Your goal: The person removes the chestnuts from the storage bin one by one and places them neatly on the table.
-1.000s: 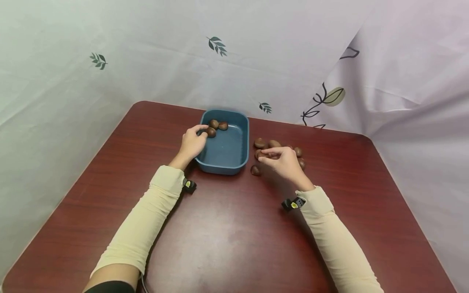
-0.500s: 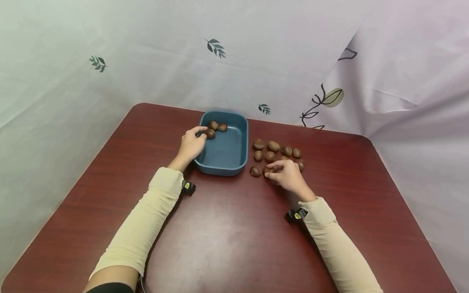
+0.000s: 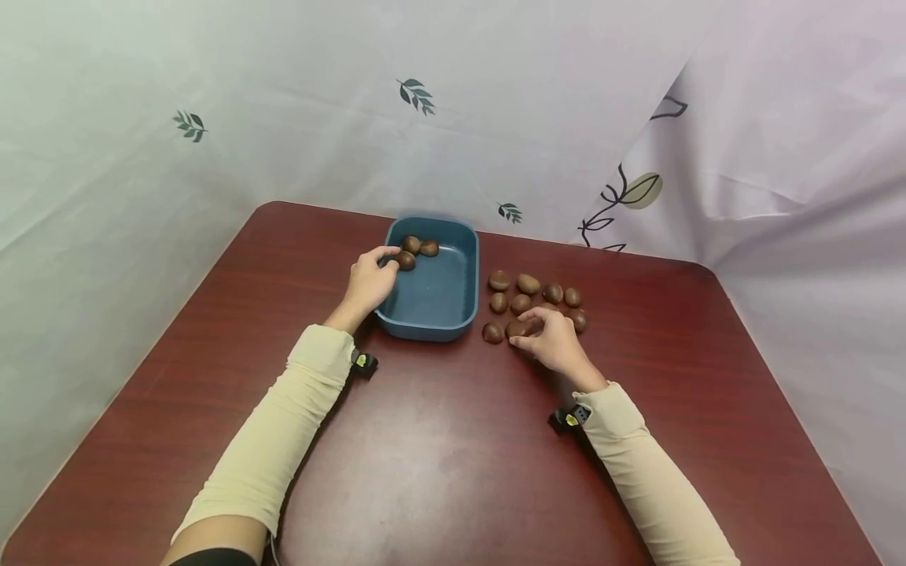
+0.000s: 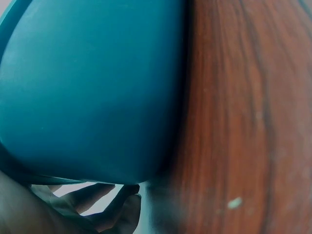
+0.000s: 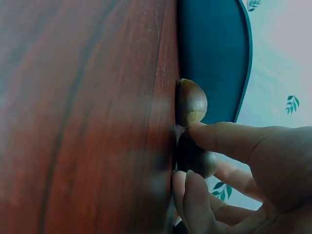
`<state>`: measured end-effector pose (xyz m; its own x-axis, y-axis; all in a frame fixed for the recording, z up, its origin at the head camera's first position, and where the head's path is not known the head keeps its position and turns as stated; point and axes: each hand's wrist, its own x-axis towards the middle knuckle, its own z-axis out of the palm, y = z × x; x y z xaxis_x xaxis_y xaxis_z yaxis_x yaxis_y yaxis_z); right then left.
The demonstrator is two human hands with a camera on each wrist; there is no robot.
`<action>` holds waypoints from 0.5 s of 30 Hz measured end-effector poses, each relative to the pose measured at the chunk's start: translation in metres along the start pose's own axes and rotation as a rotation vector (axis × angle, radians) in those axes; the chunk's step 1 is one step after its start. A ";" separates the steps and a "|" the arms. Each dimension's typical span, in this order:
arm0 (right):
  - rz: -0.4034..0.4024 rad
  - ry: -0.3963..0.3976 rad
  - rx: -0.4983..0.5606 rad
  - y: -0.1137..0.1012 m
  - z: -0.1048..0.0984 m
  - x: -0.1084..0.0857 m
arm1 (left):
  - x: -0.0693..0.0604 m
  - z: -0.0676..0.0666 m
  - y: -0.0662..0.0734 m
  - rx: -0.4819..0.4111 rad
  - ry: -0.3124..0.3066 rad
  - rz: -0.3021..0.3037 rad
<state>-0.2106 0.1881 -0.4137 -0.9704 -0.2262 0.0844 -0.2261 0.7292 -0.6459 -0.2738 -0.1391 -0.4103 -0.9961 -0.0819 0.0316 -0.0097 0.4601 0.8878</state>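
Note:
My left hand grips the left wall of a blue plastic container, with fingertips over the rim beside a chestnut. Two more chestnuts lie at the container's far left corner. In the left wrist view, curled fingers show past the container's outer wall. My right hand pinches a dark brown chestnut on the table between thumb and fingers. Touching or almost touching it is another chestnut, nearer the container. The right hand partly hides the chestnuts behind it.
Several loose chestnuts lie in rough rows right of the container on the red-brown wooden table. Behind the table hangs a pale curtain with leaf prints. A cable runs under the left forearm.
My right hand has drawn back toward the near side, from the middle of the chestnuts to one in the nearest row. The left hand has stayed at the container.

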 end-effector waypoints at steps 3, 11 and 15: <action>-0.013 0.007 -0.053 -0.001 0.000 0.000 | 0.000 0.000 -0.001 0.002 0.008 0.003; 0.024 0.044 -0.124 -0.021 -0.013 0.007 | 0.000 0.001 0.001 -0.004 0.013 0.006; -0.031 0.035 0.006 -0.038 -0.017 0.021 | 0.000 0.002 0.000 -0.006 0.018 0.006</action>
<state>-0.2232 0.1663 -0.3744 -0.9653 -0.2259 0.1309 -0.2558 0.7185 -0.6468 -0.2739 -0.1372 -0.4113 -0.9945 -0.0949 0.0451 -0.0030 0.4552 0.8904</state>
